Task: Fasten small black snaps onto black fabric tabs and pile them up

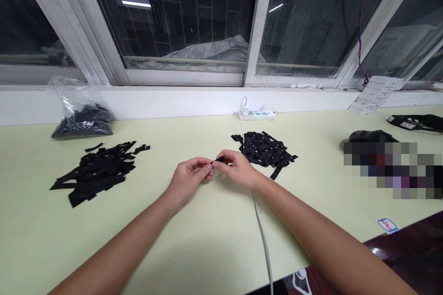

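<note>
My left hand point(189, 178) and my right hand point(236, 167) meet over the middle of the pale green table point(207, 235). Together they pinch one small black strip point(219, 160) between the fingertips, just above the tabletop. A heap of similar black strips with white marks point(265, 148) lies right behind my right hand. A flatter, wider heap of black strips point(98, 171) lies to the left of my left hand, well apart from it.
A clear plastic bag with dark pieces point(81, 115) stands at the back left by the window sill. A white power strip point(258, 114) lies at the back, and its white cable point(262, 230) runs under my right wrist to the front edge. Black gear point(372, 137) lies at the right.
</note>
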Tool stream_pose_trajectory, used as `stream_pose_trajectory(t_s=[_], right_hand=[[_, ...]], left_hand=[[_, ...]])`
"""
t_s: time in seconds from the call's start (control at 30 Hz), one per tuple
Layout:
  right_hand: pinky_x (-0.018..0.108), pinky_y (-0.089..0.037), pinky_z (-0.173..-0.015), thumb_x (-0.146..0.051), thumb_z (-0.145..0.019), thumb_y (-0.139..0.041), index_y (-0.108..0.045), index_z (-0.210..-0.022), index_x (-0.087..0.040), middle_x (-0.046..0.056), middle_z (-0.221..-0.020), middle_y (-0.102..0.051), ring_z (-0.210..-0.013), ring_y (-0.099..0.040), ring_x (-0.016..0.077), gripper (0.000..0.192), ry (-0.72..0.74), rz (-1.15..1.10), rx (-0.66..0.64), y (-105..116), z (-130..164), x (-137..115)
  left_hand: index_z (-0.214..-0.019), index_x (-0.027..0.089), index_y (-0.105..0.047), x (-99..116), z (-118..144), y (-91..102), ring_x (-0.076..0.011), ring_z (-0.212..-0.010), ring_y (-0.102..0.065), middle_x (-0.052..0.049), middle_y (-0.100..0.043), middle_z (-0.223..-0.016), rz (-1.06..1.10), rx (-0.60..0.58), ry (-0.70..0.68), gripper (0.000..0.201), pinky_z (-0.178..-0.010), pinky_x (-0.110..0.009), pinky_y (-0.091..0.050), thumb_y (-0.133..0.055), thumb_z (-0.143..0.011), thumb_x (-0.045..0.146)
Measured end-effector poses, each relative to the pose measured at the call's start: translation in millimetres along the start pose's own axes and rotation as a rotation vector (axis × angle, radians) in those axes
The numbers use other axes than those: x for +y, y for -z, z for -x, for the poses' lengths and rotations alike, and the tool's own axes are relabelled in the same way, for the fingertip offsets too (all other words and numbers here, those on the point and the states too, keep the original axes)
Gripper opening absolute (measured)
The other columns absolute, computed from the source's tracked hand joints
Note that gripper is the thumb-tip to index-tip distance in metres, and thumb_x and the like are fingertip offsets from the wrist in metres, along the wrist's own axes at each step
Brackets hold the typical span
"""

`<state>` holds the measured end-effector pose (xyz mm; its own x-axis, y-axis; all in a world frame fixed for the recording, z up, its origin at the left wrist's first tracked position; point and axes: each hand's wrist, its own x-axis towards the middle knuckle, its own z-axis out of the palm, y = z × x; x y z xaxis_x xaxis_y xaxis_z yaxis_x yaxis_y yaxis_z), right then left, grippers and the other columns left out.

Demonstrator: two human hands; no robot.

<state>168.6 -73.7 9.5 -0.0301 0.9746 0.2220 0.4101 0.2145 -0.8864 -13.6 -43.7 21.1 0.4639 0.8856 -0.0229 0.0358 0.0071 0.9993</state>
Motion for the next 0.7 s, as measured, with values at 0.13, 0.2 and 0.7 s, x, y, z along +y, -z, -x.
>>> stream_pose_trajectory(t_s=[0.13, 0.2, 0.7], right_hand=[[0.026, -0.042, -0.064, -0.036, -0.080, -0.065, -0.060, -0.084, -0.019, 0.000, -0.078, -0.061, -0.070, -0.054, 0.0129, 0.018, 0.010, -0.108, 0.027, -2.0, -1.1, 0.8], [0.026, -0.042, -0.063, -0.036, -0.078, -0.067, -0.058, -0.087, -0.019, -0.001, -0.077, -0.061, -0.068, -0.054, 0.0128, 0.021, 0.000, -0.155, 0.041, -2.0, -1.2, -0.4], [0.028, -0.039, -0.067, -0.018, -0.089, -0.049, -0.065, -0.094, -0.022, 0.006, -0.089, -0.069, -0.079, -0.060, 0.0183, 0.018, -0.063, 0.701, 0.271, 61.7, -5.3, 2.1]], left_hand=[[-0.088, 0.016, -0.070, -0.9, -0.4, -1.9, -0.0158, -0.074, -0.063, -0.005, -0.069, -0.078, 0.011, -0.003, 0.010, 0.031, -0.077, -0.032, -0.053, -0.078, -0.074, 0.042], [-0.088, 0.016, -0.068, -1.2, -0.3, -2.9, -0.0154, -0.073, -0.062, -0.004, -0.068, -0.076, 0.020, -0.009, 0.012, 0.032, -0.076, -0.032, -0.052, -0.077, -0.074, 0.042], [-0.091, 0.018, -0.067, -7.6, -2.8, 0.8, -0.0173, -0.082, -0.061, -0.004, -0.065, -0.083, -0.044, 0.003, -0.007, 0.030, -0.076, -0.032, -0.052, -0.075, -0.076, 0.043]])
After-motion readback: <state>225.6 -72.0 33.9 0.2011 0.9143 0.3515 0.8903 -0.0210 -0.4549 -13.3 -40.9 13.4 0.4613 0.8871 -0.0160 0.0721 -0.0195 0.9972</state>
